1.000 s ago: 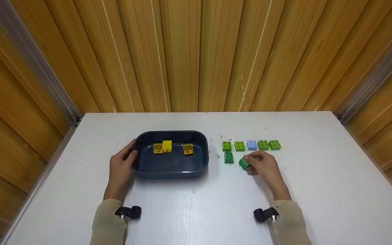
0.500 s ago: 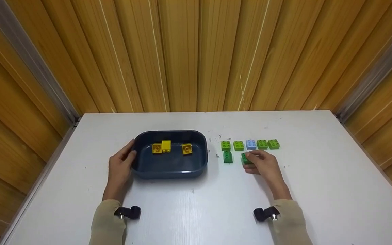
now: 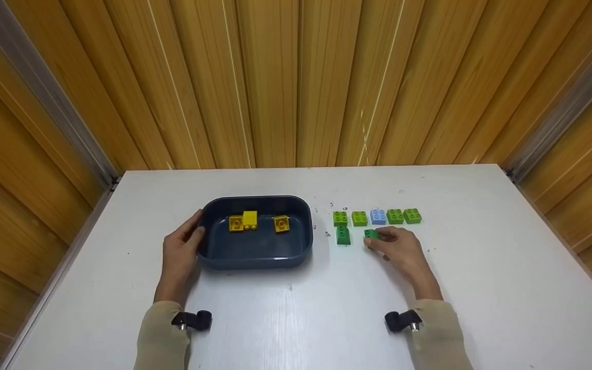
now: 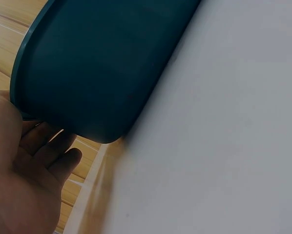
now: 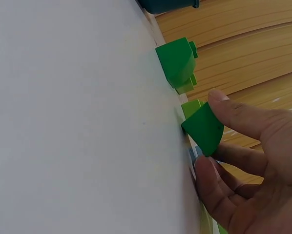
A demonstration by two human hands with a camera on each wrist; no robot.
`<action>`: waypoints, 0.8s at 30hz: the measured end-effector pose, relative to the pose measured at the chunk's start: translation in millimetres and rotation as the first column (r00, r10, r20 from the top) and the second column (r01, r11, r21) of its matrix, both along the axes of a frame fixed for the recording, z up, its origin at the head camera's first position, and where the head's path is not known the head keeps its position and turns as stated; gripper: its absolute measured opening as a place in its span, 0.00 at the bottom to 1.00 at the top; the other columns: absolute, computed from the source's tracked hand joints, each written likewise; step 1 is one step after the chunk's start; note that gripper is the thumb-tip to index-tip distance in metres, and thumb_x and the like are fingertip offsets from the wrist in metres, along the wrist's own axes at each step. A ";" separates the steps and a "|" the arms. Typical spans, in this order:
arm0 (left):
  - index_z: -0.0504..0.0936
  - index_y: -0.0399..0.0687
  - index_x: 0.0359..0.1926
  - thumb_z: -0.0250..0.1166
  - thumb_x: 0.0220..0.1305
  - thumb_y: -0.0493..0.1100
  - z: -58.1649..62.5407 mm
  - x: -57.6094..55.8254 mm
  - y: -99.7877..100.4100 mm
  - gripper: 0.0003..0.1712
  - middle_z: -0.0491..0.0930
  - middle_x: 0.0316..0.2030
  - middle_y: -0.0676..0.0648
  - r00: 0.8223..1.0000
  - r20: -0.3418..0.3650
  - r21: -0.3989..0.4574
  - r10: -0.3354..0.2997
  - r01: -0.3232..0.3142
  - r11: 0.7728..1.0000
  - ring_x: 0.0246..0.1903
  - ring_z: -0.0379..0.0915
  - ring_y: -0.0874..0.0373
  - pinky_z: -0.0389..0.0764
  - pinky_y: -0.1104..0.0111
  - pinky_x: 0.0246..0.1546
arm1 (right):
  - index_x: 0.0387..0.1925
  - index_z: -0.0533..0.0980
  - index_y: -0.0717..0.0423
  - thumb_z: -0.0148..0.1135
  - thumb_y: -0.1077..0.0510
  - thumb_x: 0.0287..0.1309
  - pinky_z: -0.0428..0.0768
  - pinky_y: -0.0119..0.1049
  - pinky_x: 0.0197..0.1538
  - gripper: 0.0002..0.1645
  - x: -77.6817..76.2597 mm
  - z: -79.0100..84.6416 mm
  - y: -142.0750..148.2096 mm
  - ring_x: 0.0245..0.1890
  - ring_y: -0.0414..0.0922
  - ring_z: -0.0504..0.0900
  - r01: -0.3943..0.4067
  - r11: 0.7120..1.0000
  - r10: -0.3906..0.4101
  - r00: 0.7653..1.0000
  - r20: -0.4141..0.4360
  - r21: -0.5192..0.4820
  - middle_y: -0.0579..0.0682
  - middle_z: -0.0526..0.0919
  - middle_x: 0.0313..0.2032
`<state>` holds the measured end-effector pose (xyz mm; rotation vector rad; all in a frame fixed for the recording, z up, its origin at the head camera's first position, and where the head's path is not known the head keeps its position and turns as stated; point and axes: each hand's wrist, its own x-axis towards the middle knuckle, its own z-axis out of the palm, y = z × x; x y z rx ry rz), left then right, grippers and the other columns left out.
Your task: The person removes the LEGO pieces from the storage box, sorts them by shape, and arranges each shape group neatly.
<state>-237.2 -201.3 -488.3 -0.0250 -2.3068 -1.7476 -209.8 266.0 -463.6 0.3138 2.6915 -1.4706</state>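
Note:
My left hand (image 3: pixel 179 250) grips the left end of a dark blue plastic tub (image 3: pixel 255 262); in the left wrist view its thumb lies at the rim and its fingers curl against the outer wall of the tub (image 4: pixel 102 73). Inside the tub are yellow toy bricks (image 3: pixel 281 224), some with their hollow undersides up. Between thumb and fingers, my right hand (image 3: pixel 399 249) pinches a dark green toy brick (image 3: pixel 371 234) with a curved side, its studs up; the right wrist view shows this brick (image 5: pixel 204 129) tilted close over the table. Another dark green curved brick (image 3: pixel 343 236) stands to its left.
Behind the right hand runs a row of light green bricks (image 3: pixel 359 218) with one light blue brick (image 3: pixel 378 216) among them. Everything stands on a white table (image 3: pixel 285 313). A wood-patterned wall (image 3: pixel 296 92) rises behind its far edge.
My right hand has turned the dark green brick from a tilted pose to studs up and moved it slightly toward the row. The left hand stays at the tub.

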 end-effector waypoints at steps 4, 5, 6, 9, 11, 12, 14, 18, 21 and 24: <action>0.75 0.43 0.74 0.59 0.81 0.37 2.2 1.2 -0.1 0.25 0.73 0.72 0.43 1.000 -0.002 0.013 -0.011 0.011 1.000 0.75 0.64 0.49 0.64 0.58 0.76 | 0.70 0.73 0.68 0.73 0.47 0.68 0.86 0.41 0.49 0.39 -1.9 -0.7 -1.3 0.54 0.56 0.82 -0.019 0.999 0.019 1.000 -0.018 0.029 0.65 0.81 0.59; 0.75 0.43 0.74 0.59 0.81 0.37 2.3 1.2 -0.4 0.25 0.73 0.72 0.43 1.000 0.000 0.012 -0.012 0.012 1.000 0.75 0.63 0.48 0.64 0.58 0.76 | 0.70 0.73 0.67 0.73 0.47 0.68 0.86 0.42 0.50 0.39 -2.3 -1.0 -1.6 0.55 0.56 0.81 -0.022 0.999 0.023 1.000 -0.021 0.032 0.64 0.80 0.59; 0.75 0.43 0.74 0.59 0.80 0.37 2.5 1.3 -0.3 0.25 0.73 0.72 0.43 1.000 -0.001 0.015 -0.014 0.014 1.000 0.75 0.63 0.48 0.64 0.58 0.76 | 0.70 0.73 0.67 0.72 0.47 0.68 0.85 0.43 0.51 0.39 -2.6 -1.3 -1.8 0.56 0.57 0.81 -0.027 0.999 0.028 0.999 -0.024 0.038 0.64 0.80 0.59; 0.76 0.43 0.74 0.59 0.80 0.37 1.7 0.6 -0.1 0.25 0.74 0.72 0.43 1.000 -0.003 0.017 -0.006 0.006 1.000 0.75 0.64 0.49 0.64 0.58 0.76 | 0.70 0.73 0.66 0.72 0.47 0.69 0.84 0.45 0.53 0.38 -3.5 -2.1 -2.0 0.58 0.57 0.79 -0.038 0.998 0.040 0.999 -0.027 0.051 0.63 0.79 0.58; 0.76 0.44 0.74 0.60 0.80 0.37 0.9 0.2 0.0 0.25 0.74 0.71 0.43 1.000 -0.005 0.017 0.003 -0.002 1.000 0.75 0.64 0.49 0.65 0.58 0.76 | 0.71 0.73 0.65 0.72 0.48 0.68 0.84 0.45 0.54 0.38 -3.7 -2.1 -2.2 0.58 0.57 0.78 -0.047 0.997 0.049 0.999 -0.025 0.066 0.63 0.79 0.59; 0.77 0.44 0.74 0.60 0.80 0.37 0.7 0.3 0.3 0.25 0.75 0.71 0.44 1.000 -0.006 0.017 0.007 -0.007 1.000 0.75 0.65 0.50 0.66 0.59 0.75 | 0.71 0.73 0.65 0.72 0.49 0.68 0.83 0.45 0.54 0.38 -3.8 -2.0 -2.2 0.59 0.57 0.78 -0.051 0.996 0.053 0.998 -0.023 0.070 0.63 0.79 0.59; 0.77 0.44 0.74 0.60 0.80 0.36 0.4 0.0 0.4 0.25 0.75 0.71 0.44 1.000 -0.006 0.020 0.009 -0.009 1.000 0.74 0.65 0.50 0.66 0.59 0.75 | 0.72 0.72 0.64 0.73 0.50 0.68 0.84 0.45 0.54 0.38 -4.0 -2.1 -2.1 0.59 0.57 0.77 -0.059 0.996 0.060 0.998 -0.022 0.073 0.63 0.79 0.60; 0.76 0.42 0.74 0.59 0.80 0.36 1.1 -0.5 1.0 0.25 0.74 0.72 0.43 1.000 -0.006 0.028 0.000 0.000 1.000 0.75 0.64 0.50 0.66 0.60 0.75 | 0.70 0.74 0.63 0.75 0.55 0.66 0.81 0.48 0.58 0.36 -4.6 -3.7 -1.0 0.58 0.57 0.78 -0.065 0.995 0.069 0.996 -0.048 0.076 0.62 0.81 0.59; 0.75 0.41 0.74 0.58 0.81 0.36 2.1 -0.2 1.5 0.25 0.73 0.72 0.43 1.000 -0.003 0.031 -0.006 0.006 1.000 0.75 0.64 0.50 0.66 0.60 0.75 | 0.68 0.76 0.63 0.75 0.57 0.65 0.78 0.52 0.62 0.33 -5.2 -5.7 -0.1 0.58 0.58 0.79 -0.073 0.994 0.079 0.994 -0.074 0.084 0.62 0.82 0.58; 0.75 0.41 0.74 0.58 0.80 0.36 2.8 0.6 1.5 0.25 0.73 0.72 0.42 1.000 0.001 0.027 -0.006 0.006 1.000 0.75 0.64 0.49 0.66 0.60 0.75 | 0.67 0.77 0.63 0.75 0.58 0.65 0.77 0.54 0.63 0.32 -5.9 -7.1 0.2 0.59 0.58 0.79 -0.080 0.993 0.088 0.992 -0.091 0.090 0.62 0.83 0.57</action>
